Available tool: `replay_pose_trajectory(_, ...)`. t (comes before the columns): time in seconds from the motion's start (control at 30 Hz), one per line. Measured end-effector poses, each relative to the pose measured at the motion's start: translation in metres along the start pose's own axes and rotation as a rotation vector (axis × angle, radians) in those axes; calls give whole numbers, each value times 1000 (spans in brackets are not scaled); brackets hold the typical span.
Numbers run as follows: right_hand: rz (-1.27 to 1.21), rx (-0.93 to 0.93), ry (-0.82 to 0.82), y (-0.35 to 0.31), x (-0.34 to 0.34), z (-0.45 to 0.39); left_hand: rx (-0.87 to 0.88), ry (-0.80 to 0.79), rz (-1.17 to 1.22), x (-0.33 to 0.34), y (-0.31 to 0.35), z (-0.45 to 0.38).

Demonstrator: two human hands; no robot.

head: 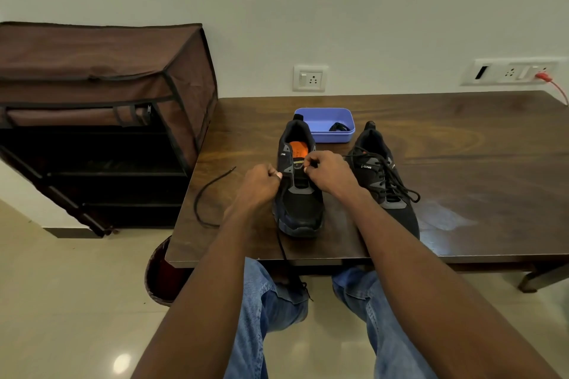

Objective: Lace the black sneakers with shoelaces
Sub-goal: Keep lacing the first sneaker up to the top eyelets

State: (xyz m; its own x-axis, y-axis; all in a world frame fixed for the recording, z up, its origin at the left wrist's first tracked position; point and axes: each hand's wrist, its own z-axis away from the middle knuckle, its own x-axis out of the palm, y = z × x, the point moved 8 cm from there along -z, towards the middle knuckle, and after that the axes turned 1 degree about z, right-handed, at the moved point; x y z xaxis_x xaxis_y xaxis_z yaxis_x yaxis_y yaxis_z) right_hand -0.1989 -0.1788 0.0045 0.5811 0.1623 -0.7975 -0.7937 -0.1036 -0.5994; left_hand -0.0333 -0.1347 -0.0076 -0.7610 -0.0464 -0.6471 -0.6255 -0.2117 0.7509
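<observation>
- I have the unlaced black sneaker (300,191) standing toe-toward-me on the dark wooden table (462,144), orange insole showing; its mate, the laced sneaker (386,181), sits just to the right with a finished bow.
- My left hand (260,183) is curled tight at the shoe's left eyelet row, fingers pinched on the black shoelace (281,251), whose tail drops off the near table edge onto my jeans (271,301).
- My right hand (328,172) is closed at the right eyelet row near the tongue, fingertips pinching what I take to be the other lace end; the tip itself is too small to make out.
- A loose length of black lace (206,194) curls on the table to the left; I can't tell whether it joins the one I'm working.
- Farther back, a blue plastic tray (323,120) holds something dark.
- To do this step well, I'd judge: grip close to the aglet, feed it straight through the eyelet, and steady the shoe with the other hand.
- Then draw both sides even so neither tail runs short, keeping the lace flat, untwisted.
</observation>
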Motion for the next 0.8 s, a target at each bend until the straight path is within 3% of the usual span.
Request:
replay_pose_trajectory(0.3, -38, 15, 25, 0, -7, 5, -117, 6, 188, -5, -18, -2)
replay_pose_trajectory(0.43, -16, 18, 3, -1, -5, 6, -78, 16, 134, -5, -19, -2)
replay_pose_trajectory(0.57, 0, 10, -11, -3, -4, 9, 64, 216, 180, -30, -13, 8)
replay_pose_trajectory(0.63, 37, 14, 47, -7, -10, 14, 32, 105, 219, -26, -15, 9)
replay_pose_trajectory(0.73, 4, 76, 138, -9, -23, 19, -87, -277, 49, 7, -18, 20)
replay_pose_trajectory(0.8, -152, 157, 70, -6, -22, 25, -95, -372, -21, 18, -18, 23)
